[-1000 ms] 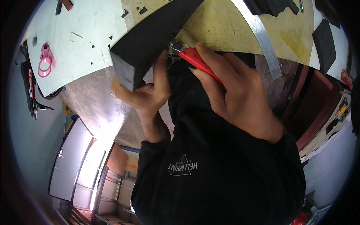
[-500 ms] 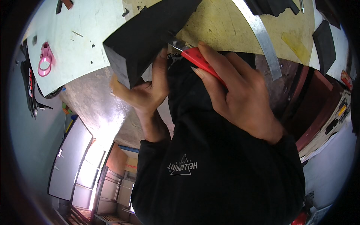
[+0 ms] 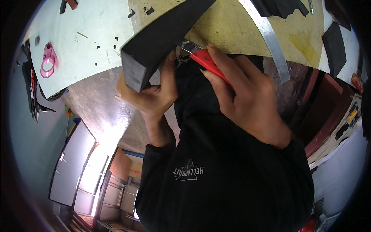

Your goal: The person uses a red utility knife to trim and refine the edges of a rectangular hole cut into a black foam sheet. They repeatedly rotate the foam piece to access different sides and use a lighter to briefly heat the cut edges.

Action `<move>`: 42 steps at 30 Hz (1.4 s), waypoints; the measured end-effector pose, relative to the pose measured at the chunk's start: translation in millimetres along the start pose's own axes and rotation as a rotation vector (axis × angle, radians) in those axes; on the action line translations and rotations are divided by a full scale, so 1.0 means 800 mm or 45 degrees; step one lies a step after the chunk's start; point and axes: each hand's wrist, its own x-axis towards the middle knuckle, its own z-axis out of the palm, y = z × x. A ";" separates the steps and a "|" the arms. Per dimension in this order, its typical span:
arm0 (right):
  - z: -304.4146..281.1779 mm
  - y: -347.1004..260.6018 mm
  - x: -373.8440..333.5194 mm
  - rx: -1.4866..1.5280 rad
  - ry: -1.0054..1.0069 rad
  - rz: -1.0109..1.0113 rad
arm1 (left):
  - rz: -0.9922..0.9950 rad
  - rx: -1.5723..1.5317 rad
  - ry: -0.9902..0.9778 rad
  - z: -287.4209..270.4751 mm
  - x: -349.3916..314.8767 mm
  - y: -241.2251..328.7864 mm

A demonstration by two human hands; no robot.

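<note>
My left hand (image 3: 152,94) grips a long, wedge-shaped block of black foam-like material (image 3: 154,42) from below, its thumb against the near edge. The block is tilted, its grey end face toward me, and its far end runs past the top of the view. In my right hand (image 3: 247,91) is a red utility knife (image 3: 210,65), fingers closed round the handle. The knife's blade points left and meets the block's near edge close to my left thumb; its very tip is hard to make out.
A metal ruler (image 3: 266,38) lies on the yellowish tabletop (image 3: 228,29), right of the knife. Black offcuts (image 3: 280,7) and a dark angular piece (image 3: 334,48) sit farther right. On the table's left are a pink tape dispenser-like object (image 3: 48,62) and small black scraps (image 3: 150,11).
The block has shifted a little to the right and turned slightly in my left hand. The knife has moved slightly right and down, still beside the block's edge.
</note>
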 end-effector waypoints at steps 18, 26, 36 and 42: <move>-0.005 0.023 -0.001 0.482 -0.076 0.000 | -0.056 -0.054 0.028 0.008 0.004 0.005; -0.007 0.019 0.000 0.298 -0.078 0.013 | -0.123 -0.239 0.035 0.016 0.001 0.001; -0.003 0.014 0.000 0.144 -0.050 0.002 | -0.066 -0.084 0.021 0.032 -0.012 -0.022; 0.004 0.014 0.003 0.164 -0.007 -0.031 | -0.075 -0.002 -0.175 0.024 -0.012 -0.012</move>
